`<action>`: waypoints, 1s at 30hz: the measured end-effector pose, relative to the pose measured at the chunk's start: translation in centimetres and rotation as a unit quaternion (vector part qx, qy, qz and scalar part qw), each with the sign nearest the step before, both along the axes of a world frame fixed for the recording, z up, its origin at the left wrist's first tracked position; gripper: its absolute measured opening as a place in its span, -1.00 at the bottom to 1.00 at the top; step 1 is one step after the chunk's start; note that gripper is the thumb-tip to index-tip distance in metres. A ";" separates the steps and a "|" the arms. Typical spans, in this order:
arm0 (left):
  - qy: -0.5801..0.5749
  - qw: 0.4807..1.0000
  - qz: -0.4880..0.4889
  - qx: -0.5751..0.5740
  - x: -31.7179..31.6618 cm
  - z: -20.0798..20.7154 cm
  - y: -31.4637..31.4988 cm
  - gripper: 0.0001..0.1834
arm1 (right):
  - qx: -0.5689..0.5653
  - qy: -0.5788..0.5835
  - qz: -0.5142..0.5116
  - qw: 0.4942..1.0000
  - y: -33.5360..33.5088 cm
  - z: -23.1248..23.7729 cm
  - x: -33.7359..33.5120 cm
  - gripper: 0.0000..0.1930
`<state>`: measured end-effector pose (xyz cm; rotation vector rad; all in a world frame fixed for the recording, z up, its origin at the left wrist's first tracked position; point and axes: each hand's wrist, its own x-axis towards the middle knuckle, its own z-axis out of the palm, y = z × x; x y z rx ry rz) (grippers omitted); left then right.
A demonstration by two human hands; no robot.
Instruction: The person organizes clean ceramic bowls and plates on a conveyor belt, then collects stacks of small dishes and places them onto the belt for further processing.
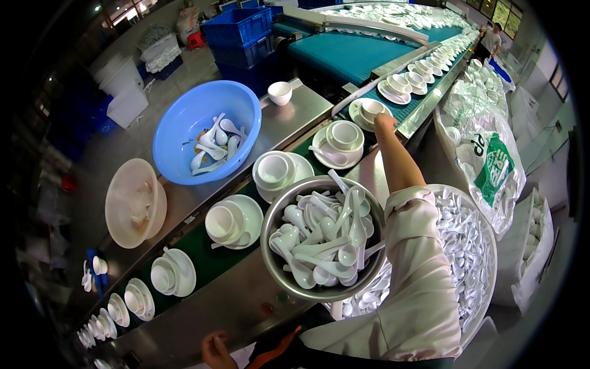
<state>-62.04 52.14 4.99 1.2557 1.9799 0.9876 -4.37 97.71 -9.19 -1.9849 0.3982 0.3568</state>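
My right arm reaches forward to the conveyor, and my right hand (385,122) is closed at the right rim of a white plate (356,113) with a small bowl (372,109) on it. Its fingertips are hidden, so what they pinch does not show. Low at the front edge, my left hand (216,352) hangs with loosely bent fingers, apart and holding nothing. Between my arms, a steel basin (268,252) is heaped with white soup spoons (332,237). One place setting behind it has a spoon (329,155) lying on its plate (339,161).
More settings line the green belt (200,246) at left; others ride the teal belt (344,52) ahead. A blue basin (178,107) of spoons and a beige basin (117,200) stand left. A large tub (491,258) of wrapped spoons and a plastic sack (485,154) flank my right.
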 end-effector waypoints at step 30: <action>-0.031 0.999 0.003 -0.031 3.4 0.4 2.1 -0.85 | -0.250 -0.623 0.524 0.524 -7.7 4.4 -0.6 -0.88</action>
